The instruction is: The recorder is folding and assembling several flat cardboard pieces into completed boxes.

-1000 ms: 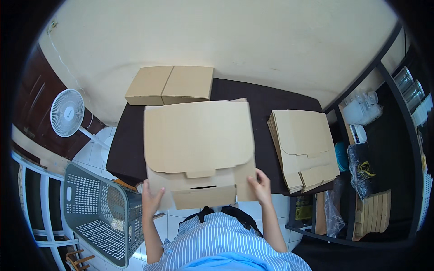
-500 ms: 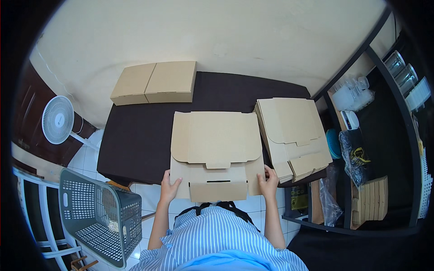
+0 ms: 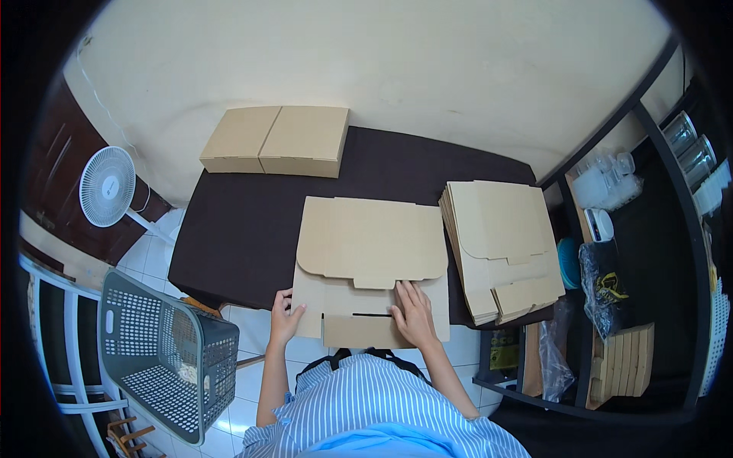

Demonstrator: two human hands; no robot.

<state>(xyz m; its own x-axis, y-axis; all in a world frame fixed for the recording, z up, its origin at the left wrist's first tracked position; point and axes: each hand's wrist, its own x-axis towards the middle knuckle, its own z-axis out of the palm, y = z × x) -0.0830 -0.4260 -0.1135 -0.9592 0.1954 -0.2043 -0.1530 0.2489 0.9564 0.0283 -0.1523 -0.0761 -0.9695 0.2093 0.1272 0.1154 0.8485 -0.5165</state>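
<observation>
A flattened cardboard box [image 3: 372,240] lies in front of me at the near edge of the table, its rounded flap folded over the far part. My left hand [image 3: 285,319] holds its left edge, the thumb on top and the fingers around the side. Palm down, my right hand [image 3: 414,314] rests on the right part of the cardboard, with its fingers stretched toward the tab of the flap. Beside it, on the right, is a stack of flattened cardboard boxes [image 3: 504,229].
Two folded boxes [image 3: 305,141] sit at the back left of the dark-covered table [image 3: 237,229]. A grey-green laundry basket [image 3: 141,313] and a white fan [image 3: 108,186] stand on the left. A black shelf rack [image 3: 663,153] with plastic containers and packaging rises on the right.
My right hand has left the right edge of the flattened box and moved left and inward onto its surface. My left hand stays at the left edge. The view has shifted slightly.
</observation>
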